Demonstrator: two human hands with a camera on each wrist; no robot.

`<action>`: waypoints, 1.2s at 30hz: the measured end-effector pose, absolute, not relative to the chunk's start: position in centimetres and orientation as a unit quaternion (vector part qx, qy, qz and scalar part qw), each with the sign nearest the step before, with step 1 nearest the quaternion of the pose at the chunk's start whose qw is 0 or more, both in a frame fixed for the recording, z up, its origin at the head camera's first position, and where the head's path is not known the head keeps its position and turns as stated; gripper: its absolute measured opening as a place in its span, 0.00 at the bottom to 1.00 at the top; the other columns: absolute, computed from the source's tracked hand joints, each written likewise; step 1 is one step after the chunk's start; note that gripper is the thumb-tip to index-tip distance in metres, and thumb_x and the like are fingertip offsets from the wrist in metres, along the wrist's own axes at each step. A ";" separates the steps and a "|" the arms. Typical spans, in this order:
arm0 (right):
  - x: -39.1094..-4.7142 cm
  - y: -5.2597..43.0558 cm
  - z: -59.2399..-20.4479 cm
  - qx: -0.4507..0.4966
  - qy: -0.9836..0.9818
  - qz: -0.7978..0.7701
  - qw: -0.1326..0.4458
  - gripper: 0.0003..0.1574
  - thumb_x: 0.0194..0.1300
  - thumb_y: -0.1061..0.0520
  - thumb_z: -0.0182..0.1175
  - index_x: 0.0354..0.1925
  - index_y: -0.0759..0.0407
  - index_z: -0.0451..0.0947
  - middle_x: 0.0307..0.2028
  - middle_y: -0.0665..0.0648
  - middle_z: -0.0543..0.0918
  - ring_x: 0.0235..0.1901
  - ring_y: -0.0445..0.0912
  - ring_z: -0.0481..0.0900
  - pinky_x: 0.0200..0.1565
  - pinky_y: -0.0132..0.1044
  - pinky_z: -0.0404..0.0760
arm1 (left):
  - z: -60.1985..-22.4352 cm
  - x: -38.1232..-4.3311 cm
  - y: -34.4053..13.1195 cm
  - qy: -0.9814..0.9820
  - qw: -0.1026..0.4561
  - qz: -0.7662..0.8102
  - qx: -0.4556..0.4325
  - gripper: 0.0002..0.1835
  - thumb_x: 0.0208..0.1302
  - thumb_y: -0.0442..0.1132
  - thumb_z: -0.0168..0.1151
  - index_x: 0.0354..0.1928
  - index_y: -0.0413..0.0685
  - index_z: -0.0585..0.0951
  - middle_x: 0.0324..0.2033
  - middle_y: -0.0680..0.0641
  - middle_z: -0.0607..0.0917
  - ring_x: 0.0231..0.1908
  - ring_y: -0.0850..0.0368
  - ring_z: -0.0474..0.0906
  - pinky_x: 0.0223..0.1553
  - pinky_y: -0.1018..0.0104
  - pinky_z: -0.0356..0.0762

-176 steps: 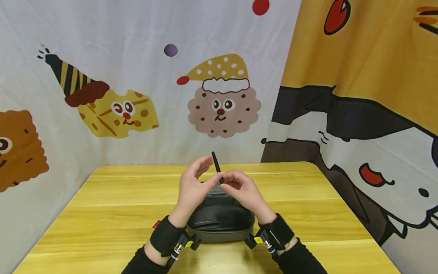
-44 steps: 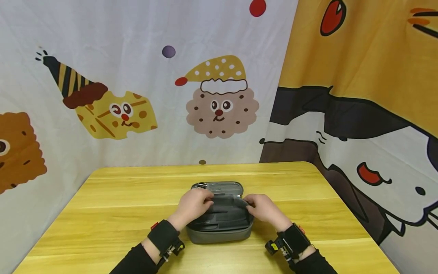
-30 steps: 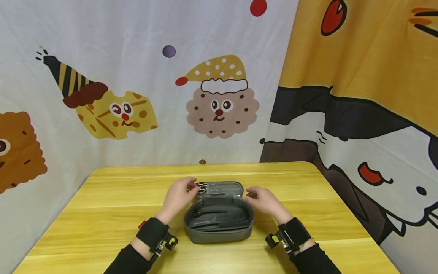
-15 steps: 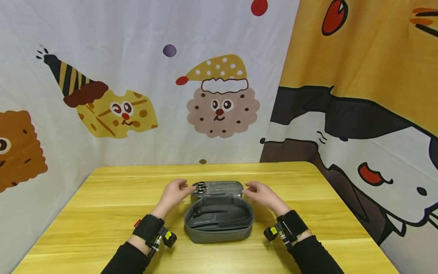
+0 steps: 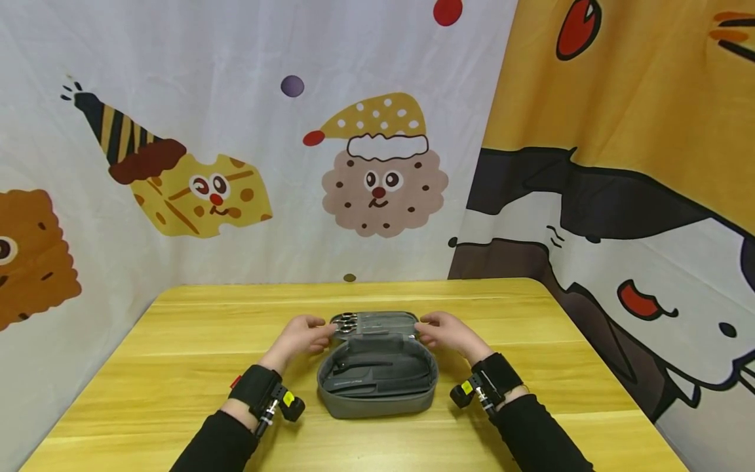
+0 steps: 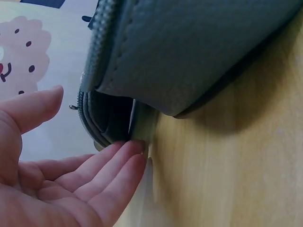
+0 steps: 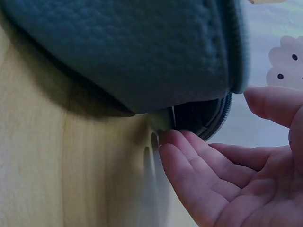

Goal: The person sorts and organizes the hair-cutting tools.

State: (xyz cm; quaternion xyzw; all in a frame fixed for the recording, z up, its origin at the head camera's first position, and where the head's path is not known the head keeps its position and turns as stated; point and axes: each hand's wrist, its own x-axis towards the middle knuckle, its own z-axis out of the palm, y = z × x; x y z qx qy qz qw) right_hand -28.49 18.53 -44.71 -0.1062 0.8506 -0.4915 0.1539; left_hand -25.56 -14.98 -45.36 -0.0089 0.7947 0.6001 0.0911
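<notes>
The case (image 5: 377,408) stands on the counter (image 5: 177,367), between and nearer the person than the two hands. Its lid (image 5: 388,326) is folded back on the far side of the case and lies directly between the left hand (image 5: 299,337) and the right hand (image 5: 451,334).

Left hand: positioned at the lid's left end. Thumb and fingers are apart; the fingers extend toward the lid, and in the left wrist view the fingertips reach its lower edge. The thumb stands off to one side.

Right hand: positioned at the lid's right end. Thumb and fingers are likewise apart, with the fingers extended; in the right wrist view the fingertips lie at the lid's lower edge. Neither hand is clamped on anything.

Scissors (image 5: 347,319) with bright metal handles lie inside the lid, just to the right of the left hand's fingertips. Dark tools (image 5: 360,380) lie in the case, below and to the right of the left hand. A zip (image 6: 100,47) edges the case, above the left hand's fingers in the left wrist view.

Each wrist carries a black band (image 5: 255,387) with a small camera (image 5: 291,406). A printed cloth (image 5: 236,52) hangs beyond both hands, behind the counter.
</notes>
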 end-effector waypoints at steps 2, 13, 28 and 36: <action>-28.7 18.4 -44.9 -0.100 0.847 -0.498 0.159 0.34 0.74 0.53 0.57 0.64 0.80 0.65 0.49 0.67 0.81 0.44 0.54 0.83 0.44 0.44 0.83 | -45.5 -25.6 -15.0 0.788 0.099 0.607 -0.011 0.34 0.67 0.41 0.66 0.62 0.18 0.67 0.50 0.27 0.80 0.45 0.38 0.83 0.46 0.53 0.82; -29.6 18.2 -45.6 -0.088 0.838 -0.507 0.180 0.28 0.76 0.54 0.54 0.59 0.78 0.71 0.36 0.58 0.80 0.35 0.47 0.78 0.40 0.40 0.83 | -45.6 -25.8 -14.8 0.743 0.130 0.657 -0.006 0.32 0.68 0.36 0.64 0.62 0.16 0.65 0.46 0.29 0.82 0.41 0.43 0.85 0.47 0.52 0.82; -29.7 17.9 -46.2 -0.097 0.843 -0.505 0.155 0.27 0.73 0.57 0.57 0.60 0.79 0.71 0.40 0.61 0.82 0.36 0.46 0.81 0.41 0.39 0.83 | -46.0 -25.7 -14.7 0.707 0.115 0.697 -0.017 0.30 0.67 0.29 0.61 0.64 0.17 0.62 0.52 0.25 0.78 0.45 0.40 0.84 0.46 0.54 0.82; -29.4 17.7 -46.3 -0.101 0.816 -0.555 0.127 0.23 0.73 0.62 0.57 0.58 0.78 0.71 0.46 0.66 0.82 0.38 0.49 0.84 0.46 0.44 0.83 | -46.0 -25.7 -14.3 0.701 0.084 0.708 -0.032 0.31 0.65 0.27 0.63 0.65 0.18 0.64 0.48 0.28 0.81 0.39 0.47 0.85 0.44 0.54 0.83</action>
